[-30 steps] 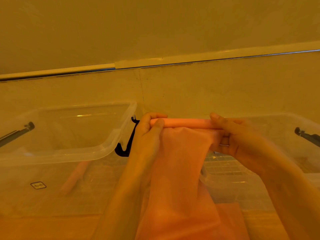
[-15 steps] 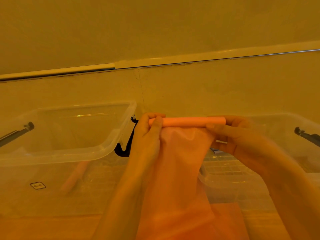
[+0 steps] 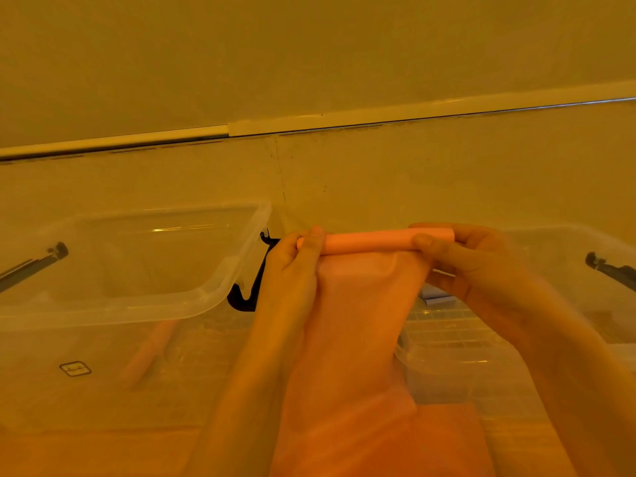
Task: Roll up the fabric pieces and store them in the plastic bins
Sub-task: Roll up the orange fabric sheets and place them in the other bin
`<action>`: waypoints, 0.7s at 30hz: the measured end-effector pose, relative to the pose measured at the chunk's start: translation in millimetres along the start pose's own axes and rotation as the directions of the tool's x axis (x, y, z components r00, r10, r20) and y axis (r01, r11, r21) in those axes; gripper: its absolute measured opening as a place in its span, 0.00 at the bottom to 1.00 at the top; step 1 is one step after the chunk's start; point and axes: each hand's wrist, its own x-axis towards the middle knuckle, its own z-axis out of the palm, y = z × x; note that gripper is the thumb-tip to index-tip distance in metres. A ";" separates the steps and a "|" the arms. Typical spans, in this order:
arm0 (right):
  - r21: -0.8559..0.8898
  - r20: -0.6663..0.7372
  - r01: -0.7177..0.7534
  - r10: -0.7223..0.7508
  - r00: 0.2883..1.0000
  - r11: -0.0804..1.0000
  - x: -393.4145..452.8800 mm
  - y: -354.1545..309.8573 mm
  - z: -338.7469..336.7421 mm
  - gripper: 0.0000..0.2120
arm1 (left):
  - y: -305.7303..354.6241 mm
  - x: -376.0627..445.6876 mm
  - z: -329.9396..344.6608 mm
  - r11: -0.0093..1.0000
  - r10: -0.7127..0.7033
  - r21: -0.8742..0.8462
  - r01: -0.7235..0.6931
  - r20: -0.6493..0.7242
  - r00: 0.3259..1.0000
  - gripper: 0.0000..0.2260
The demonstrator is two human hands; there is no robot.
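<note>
two hands are pinching the ends of a rolled fabric piece (image 3: 370,241): the left hand (image 3: 292,266) is curled round the left end with its thumb laid over the top, and the right hand (image 3: 471,263) is curled round the right end, thumb in front of the roll. compared with a second ago, the right end of the roll, which was covered by the right fingers, is now exposed past the thumb, and the roll itself is seen as a cleaner, more even tube; over the same second the grip of the left hand has hardly shifted. the roll is held up in the air between the two clear plastic bins, level with their rims and touching neither. below it, a long unrolled tail of the same pink fabric hangs down towards the bottom edge of the view, so the rolling is judged to be only partly done and several more turns are likely needed before storing. the left bin (image 3: 220,290) is raised at an angle, with a black latch (image 3: 253,287) at its near corner, and a pink roll (image 3: 148,352) is seen dimly through its wall, probably one piece already stored. the right bin (image 3: 550,242) lies behind the right hand. if the tail is wound unevenly, the tube is expected to cone or loosen.
</note>
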 end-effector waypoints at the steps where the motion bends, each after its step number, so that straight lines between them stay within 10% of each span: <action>1: 0.004 0.005 0.007 -0.007 1.000 1.000 -0.3 -0.1 0.1 0.17 | 0.6 -0.9 0.5 1.000 0.025 0.003 -0.025 -0.003 1.000 0.10; 21: -0.069 0.011 0.022 -0.021 1.000 0.997 -8.0 -0.6 10.5 0.06 | 7.0 -5.6 -5.0 0.992 0.129 -0.008 -0.130 -0.093 0.987 0.09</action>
